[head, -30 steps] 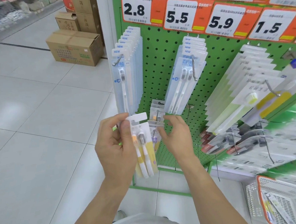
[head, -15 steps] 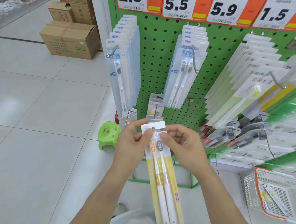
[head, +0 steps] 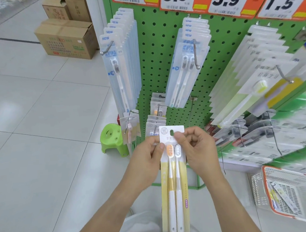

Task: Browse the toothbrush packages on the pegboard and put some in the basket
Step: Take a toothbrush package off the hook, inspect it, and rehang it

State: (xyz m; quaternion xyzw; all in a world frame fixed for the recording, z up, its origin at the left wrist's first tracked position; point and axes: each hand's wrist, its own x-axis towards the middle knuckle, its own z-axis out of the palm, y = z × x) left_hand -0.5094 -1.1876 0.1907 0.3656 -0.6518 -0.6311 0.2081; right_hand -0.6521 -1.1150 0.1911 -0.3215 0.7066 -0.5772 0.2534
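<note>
Both hands pinch the top of a two-pack toothbrush package (head: 173, 177). The left hand (head: 148, 161) has its thumb on the card's left edge and its fingers curled behind; the right hand (head: 196, 149) presses its thumb just below the hang hole, its other fingers curled. The package hangs upright in front of the person, its long axis vertical, brush heads up and handles down. One head is orange, the other grey-white, on a card that is white at the top and yellow below. Its small print cannot be read.

Behind stands a green pegboard (head: 219, 44). Blue packages (head: 120, 67) on its hooks say "NEW". Price tags (head: 227, 0) above read 5.5, 5.9 and 1.5. At lower right a white basket with an orange rim (head: 258, 190) holds packages. A green stool (head: 112, 140) and cardboard boxes (head: 65, 38) stand on the tiled floor.

Compared with half a second ago, the package is held much the same way, and the tags sit higher in view.
</note>
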